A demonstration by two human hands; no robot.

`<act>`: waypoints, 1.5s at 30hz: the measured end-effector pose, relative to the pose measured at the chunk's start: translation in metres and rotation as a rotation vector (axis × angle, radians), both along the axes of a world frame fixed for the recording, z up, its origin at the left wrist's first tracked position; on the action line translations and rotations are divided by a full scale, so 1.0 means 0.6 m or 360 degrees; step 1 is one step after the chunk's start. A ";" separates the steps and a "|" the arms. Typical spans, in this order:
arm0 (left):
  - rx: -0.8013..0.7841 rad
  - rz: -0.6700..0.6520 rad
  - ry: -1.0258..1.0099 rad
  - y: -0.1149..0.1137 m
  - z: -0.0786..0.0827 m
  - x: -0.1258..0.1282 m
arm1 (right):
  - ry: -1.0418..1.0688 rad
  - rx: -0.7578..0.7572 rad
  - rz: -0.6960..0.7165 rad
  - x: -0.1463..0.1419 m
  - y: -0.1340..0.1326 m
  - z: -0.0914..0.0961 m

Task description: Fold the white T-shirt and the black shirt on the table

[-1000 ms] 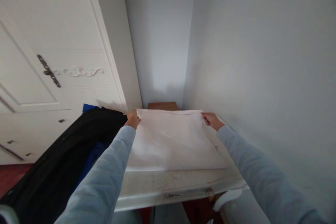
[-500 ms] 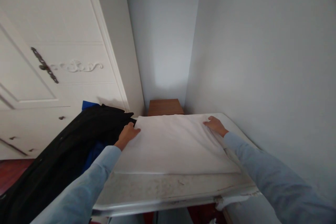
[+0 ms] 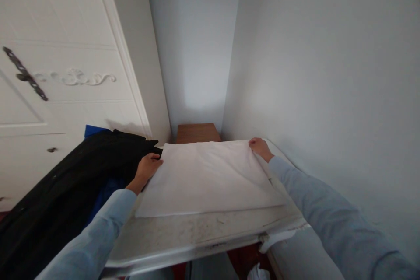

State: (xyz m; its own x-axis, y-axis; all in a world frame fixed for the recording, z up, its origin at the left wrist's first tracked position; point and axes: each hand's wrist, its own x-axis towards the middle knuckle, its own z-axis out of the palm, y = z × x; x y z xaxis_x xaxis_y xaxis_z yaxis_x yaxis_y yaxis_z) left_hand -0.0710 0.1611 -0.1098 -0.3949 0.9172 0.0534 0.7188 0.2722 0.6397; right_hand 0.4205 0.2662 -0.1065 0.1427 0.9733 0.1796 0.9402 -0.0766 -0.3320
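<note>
A folded white cloth (image 3: 210, 177) lies flat on a scuffed white tabletop (image 3: 197, 232). My left hand (image 3: 148, 166) is at the cloth's far left edge, fingers bent and closed on the fabric, right beside a black garment (image 3: 82, 183). My right hand (image 3: 259, 146) is closed in a pinch on the cloth's far right corner, close to the wall. Both arms wear light blue sleeves.
The black garment drapes over something blue (image 3: 93, 131) left of the table. A white wardrobe door (image 3: 65, 78) with a dark metal handle (image 3: 24, 74) stands at the left. A brown wooden piece (image 3: 197, 132) sits behind the table in the corner. A plain wall (image 3: 328, 96) runs along the right.
The cloth's far edge, held up a second ago, was laid down and pressed with flat hands. Now my right hand has gone back to the far corner and closed on it.
</note>
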 end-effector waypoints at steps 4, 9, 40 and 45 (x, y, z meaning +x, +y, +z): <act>0.0019 -0.0013 0.0169 -0.013 0.005 0.009 | -0.0055 0.0012 -0.0038 0.006 -0.009 -0.003; 0.0116 -0.0127 0.0513 -0.043 0.020 0.044 | -0.0134 0.0067 0.0005 -0.007 -0.032 -0.003; 0.0366 -0.1062 0.0499 -0.049 -0.077 0.075 | 0.0520 0.0303 0.1568 -0.302 -0.378 -0.012; 0.0335 -0.1057 0.0442 -0.047 -0.078 0.073 | 0.0807 0.0392 0.1149 -0.336 -0.440 -0.069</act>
